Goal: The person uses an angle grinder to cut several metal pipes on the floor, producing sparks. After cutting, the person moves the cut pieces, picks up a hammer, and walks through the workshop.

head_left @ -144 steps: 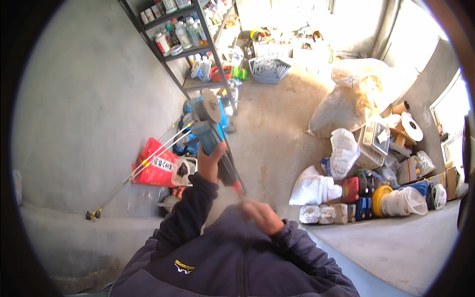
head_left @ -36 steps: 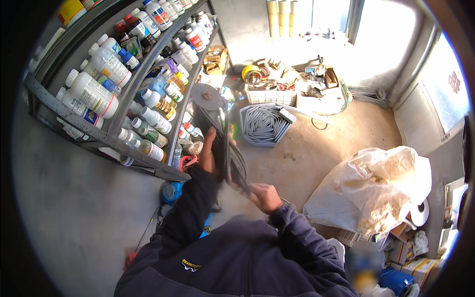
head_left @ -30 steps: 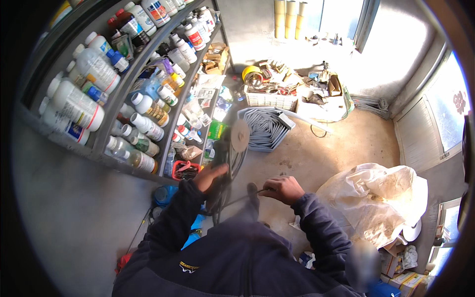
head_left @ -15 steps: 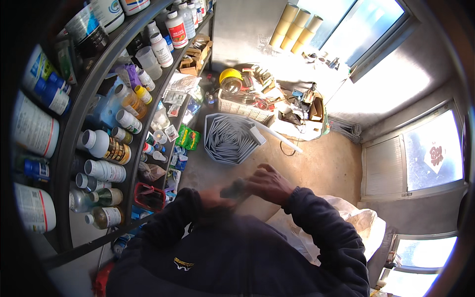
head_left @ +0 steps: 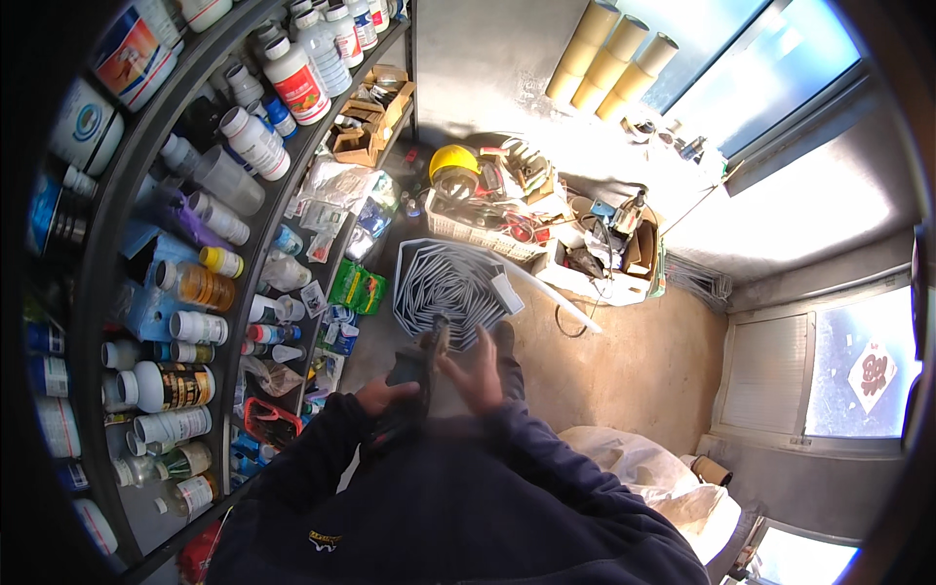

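Observation:
My left hand is closed on a dark angle grinder, held low in front of my body, partly blurred and partly lost against the dark jacket. Just right of it, my right hand has its fingers extended and apart beside the tool's upper end; whether a fingertip touches it I cannot tell. Behind the grinder on the floor lies a pale blue-grey tub with flat grey material coiled inside. A dark shoe shows below the tub's right side.
A metal rack of bottles and packets lines the left. At the back are a crate of tools, a yellow helmet, a crowded box and a white tube. A large pale sack is at lower right, below a window.
The view has swung toward the rack and back wall. The grinder, earlier raised with looped cord, is now lower and closer to my body. My right hand's fingers have moved from gripping to extended.

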`<state>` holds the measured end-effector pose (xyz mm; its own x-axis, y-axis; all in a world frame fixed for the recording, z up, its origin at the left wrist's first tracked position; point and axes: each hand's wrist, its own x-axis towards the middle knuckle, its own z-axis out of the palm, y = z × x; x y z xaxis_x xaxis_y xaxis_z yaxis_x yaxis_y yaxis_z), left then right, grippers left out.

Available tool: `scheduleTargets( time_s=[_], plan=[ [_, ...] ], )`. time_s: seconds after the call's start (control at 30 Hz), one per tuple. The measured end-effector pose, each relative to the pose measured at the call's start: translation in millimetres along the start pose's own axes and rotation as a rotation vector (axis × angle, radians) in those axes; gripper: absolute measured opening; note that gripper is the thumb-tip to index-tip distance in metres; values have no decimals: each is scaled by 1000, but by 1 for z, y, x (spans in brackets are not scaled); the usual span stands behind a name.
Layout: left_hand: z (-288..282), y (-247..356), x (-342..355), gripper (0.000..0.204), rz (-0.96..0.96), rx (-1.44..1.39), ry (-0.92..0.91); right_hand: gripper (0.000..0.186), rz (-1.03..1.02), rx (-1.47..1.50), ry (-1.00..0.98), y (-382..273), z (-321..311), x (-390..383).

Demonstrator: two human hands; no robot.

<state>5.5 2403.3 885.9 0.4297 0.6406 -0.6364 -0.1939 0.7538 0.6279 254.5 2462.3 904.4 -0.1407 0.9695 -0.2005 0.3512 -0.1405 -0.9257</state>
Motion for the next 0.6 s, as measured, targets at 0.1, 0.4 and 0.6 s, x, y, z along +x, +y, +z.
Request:
scheduleTargets(
  time_s=[0.1,0.4,0.6],
  plan=[
    [9,28,61,40,121,101,256,87,765,647,-481,26,-8,58],
    [116,112,228,78,194,563,652,61,794,597,-410,114,-106,249],
    [142,28,243,81,-96,131,570,58,389,230,-260,230,-207,476]
  ],
)
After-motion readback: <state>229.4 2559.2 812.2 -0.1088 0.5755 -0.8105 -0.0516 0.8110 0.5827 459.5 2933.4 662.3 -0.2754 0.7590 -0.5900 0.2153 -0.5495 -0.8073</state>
